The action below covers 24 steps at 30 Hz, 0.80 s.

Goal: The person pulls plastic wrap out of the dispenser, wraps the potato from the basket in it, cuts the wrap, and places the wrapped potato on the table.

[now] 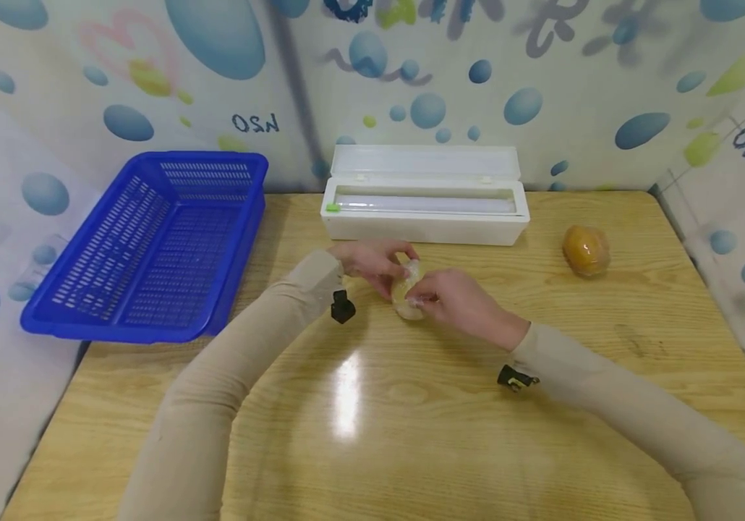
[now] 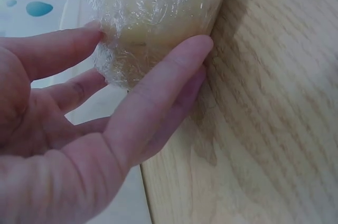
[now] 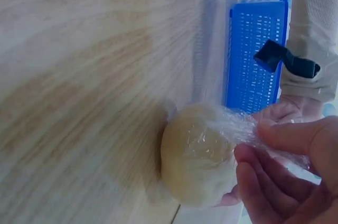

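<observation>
A pale yellow, rounded, potato-like item rests on the wooden table in front of the white box, with crinkled cling film over it. My left hand holds it from the far left side; in the left wrist view its thumb and fingertips press against the film. With thumb and fingers my right hand pinches a gathered twist of cling film at one end of the item. The right wrist view shows a smooth, rounded side of the item; part of my left hand is hidden behind it.
A white cling film box with its lid up stands at the back, a green slider at its left end. On the left is a blue plastic basket. An orange, round fruit in film sits at the right. Patterned sheets surround the table.
</observation>
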Tool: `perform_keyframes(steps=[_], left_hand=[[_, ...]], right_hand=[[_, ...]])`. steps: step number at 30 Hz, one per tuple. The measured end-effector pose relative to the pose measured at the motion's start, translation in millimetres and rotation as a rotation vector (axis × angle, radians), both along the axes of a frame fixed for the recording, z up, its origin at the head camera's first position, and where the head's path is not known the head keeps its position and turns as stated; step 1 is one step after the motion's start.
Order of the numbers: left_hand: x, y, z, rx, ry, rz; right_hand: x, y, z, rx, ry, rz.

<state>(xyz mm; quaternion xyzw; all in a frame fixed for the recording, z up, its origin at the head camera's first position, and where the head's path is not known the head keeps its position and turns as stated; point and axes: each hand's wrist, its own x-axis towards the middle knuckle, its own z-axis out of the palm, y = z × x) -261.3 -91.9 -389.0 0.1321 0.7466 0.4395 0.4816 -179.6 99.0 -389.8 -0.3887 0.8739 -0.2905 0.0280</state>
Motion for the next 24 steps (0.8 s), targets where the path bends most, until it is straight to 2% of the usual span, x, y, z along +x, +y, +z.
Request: perform_keyframes(steps=[7,11,16,24], left_hand=[[3.7,2.7,1.1,-0.002,0.023,0.017],[4.0,3.4,0.0,0.002,0.032,0.018],[4.7,4.3,-0.9,-0.009,0.057,-0.001],[6.1,4.2,-0.2,-0.011,0.076,-0.010]], right_hand=[[-7.6,-1.4,4.6,0.008,-0.043,-0.066],[-13.0,-3.9,9.9,0.027,-0.100,-0.088],[-22.6,-5.5,13.8,0.042,-0.175,-0.083],[-35.4,-2.2,12.6,0.037,-0.234,-0.033]])
